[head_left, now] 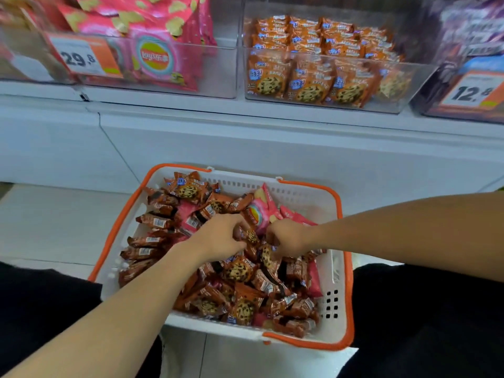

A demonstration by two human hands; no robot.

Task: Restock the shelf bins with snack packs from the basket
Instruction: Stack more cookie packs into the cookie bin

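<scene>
Both of my hands are down in the basket [338, 317], a white plastic one with orange rim and handles, sitting on the pale floor at six o'clock below the shelf. My left hand [222, 237] curls its fingers round an orange cookie pack [251, 236] near the middle of the heap. My right hand [289, 238], just beside it at three o'clock, has its fingers curled down into the packs; I read it as pinching one, but the pack itself is hidden under the knuckles.

The basket holds a jumble of snack packs [240, 271]: orange chocolate-chip cookie packs, brown wrapped bars along the nine o'clock side, and pink chip bags [260, 214] toward twelve o'clock.

On the white shelf at twelve o'clock stand clear bins. The cookie bin [409, 85], at one o'clock, carries rows of the same orange cookie packs upright. The bin at eleven o'clock [218, 75] holds pink chip bags behind a price tag [81, 57] reading 29.8. A third bin at two o'clock is blurred, with a tag [473, 91] reading 12.8.

Dark clothing fills the corners at seven and five o'clock.
</scene>
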